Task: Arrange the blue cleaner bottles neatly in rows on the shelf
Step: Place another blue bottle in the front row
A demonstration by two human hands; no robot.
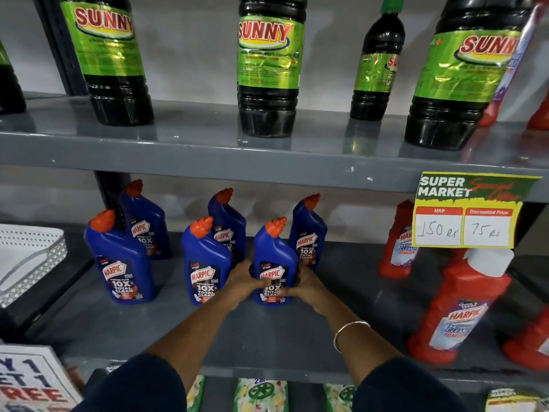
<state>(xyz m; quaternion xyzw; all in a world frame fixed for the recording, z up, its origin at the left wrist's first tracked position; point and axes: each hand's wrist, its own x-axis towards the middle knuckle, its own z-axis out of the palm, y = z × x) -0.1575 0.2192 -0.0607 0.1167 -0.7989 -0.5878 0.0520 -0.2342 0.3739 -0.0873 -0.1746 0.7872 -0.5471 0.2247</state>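
while both hands are closing around it, left hand (241, 281) and right hand (303, 285) are steadying the front-right blue bottle (274, 263) at its label, on the grey shelf (267, 337). it is standing upright, long axis vertical, orange cap (276, 226) leaning toward one o'clock. rigid, smooth plastic, probably fairly heavy: gripping low on the body looks safest.

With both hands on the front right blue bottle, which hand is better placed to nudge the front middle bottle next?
Left, probably. The left hand lies between the held bottle and the front middle bottle; the right hand is on the far side.
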